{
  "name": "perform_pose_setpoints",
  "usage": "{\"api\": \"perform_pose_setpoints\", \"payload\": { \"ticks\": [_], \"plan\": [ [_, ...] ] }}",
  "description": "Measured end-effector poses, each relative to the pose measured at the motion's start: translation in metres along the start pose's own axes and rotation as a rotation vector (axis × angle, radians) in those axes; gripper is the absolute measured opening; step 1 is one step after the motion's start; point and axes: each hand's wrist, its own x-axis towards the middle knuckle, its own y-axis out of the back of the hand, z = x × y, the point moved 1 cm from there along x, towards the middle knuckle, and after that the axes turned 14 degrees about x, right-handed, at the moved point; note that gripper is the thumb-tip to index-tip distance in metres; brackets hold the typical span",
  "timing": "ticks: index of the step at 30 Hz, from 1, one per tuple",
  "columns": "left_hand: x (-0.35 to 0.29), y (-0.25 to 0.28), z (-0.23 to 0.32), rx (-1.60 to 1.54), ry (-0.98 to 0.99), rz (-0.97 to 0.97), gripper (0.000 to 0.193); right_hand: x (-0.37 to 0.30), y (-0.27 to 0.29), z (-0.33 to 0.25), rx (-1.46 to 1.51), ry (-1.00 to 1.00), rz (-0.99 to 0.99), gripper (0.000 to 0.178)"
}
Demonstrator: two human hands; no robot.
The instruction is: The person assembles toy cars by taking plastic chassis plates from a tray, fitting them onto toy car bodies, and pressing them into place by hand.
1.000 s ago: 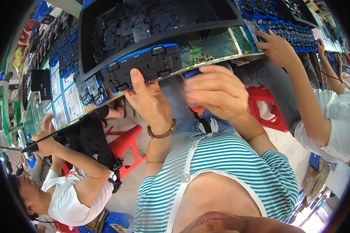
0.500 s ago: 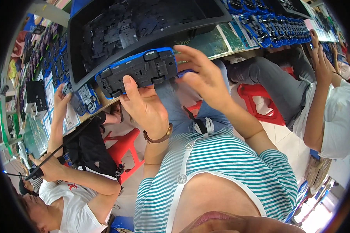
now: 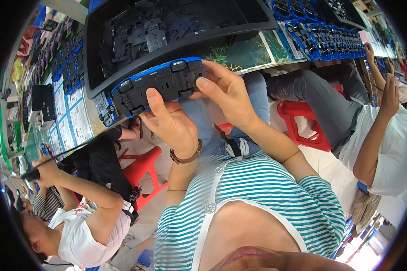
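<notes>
A blue toy car [image 3: 163,83] is held up in front of me, its black underside with wheels facing me. My left hand [image 3: 169,119] is closed round its near long side, with the thumb pressed on the black base. At the car's right end, my right hand [image 3: 226,92] grips it, thumb tip on the base and fingers behind. The far side of the car and most fingertips behind it are hidden.
Beyond the car stands a black bin [image 3: 90,86] of loose black plastic parts. Rows of blue toy cars [image 3: 334,40] line the bench at right. Another lies by the bin [image 3: 105,108]. Co-workers sit on both sides; red stools [image 3: 298,124] stand near my legs.
My right hand has come in from beside the car and now grips its right end. The left co-worker's hand has left the car beside the bin. My left hand keeps its hold.
</notes>
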Motion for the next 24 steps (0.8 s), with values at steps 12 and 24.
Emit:
{"api": "perform_pose_setpoints", "payload": {
  "ticks": [12, 24],
  "plan": [
    [0.007, 0.014, 0.015, 0.02, -0.044, 0.043, 0.044, 0.004, -0.002, -0.004, -0.067, -0.023, -0.161, 0.059],
    [0.222, 0.251, 0.123, 0.834, -0.294, 0.406, 0.052, -0.048, 0.098, -0.036, -0.409, -0.098, 0.157, 0.028]
  ]
}}
